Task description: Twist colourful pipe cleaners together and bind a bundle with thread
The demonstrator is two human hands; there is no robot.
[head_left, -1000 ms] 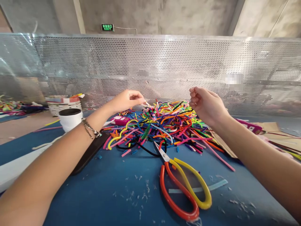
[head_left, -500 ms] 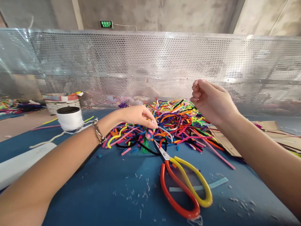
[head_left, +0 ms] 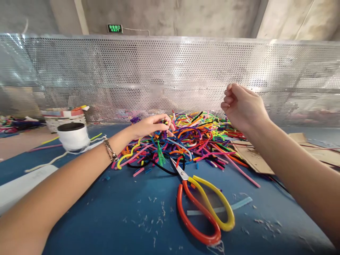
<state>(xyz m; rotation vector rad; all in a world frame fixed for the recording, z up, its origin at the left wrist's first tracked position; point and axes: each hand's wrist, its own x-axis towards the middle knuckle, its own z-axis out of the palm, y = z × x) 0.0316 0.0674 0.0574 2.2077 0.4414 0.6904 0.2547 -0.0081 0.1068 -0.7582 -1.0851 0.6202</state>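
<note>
beyond the red-and-yellow-handled scissors [head_left: 183, 174], the left hand [head_left: 152, 126] holds a small multicoloured fuzzy piece [head_left: 158, 135], its green tassel [head_left: 160, 154] dangling; the right hand [head_left: 245, 108], raised beyond and right of the scissors, is pinched, contents unclear. a pipe-cleaner heap [head_left: 196, 134] spreads behind the scissors.

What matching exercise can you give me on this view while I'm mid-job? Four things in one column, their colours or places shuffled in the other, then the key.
Column one:
1. scissors
2. cylinder
3. tassel
4. right hand

Column two:
A. green, just below the left hand
B. raised, fingers curled, in front of the perforated metal panel
C. red and yellow, lying on the blue tabletop
D. white around the side, dark on top

Right pairs: 1-C, 2-D, 3-A, 4-B
</note>
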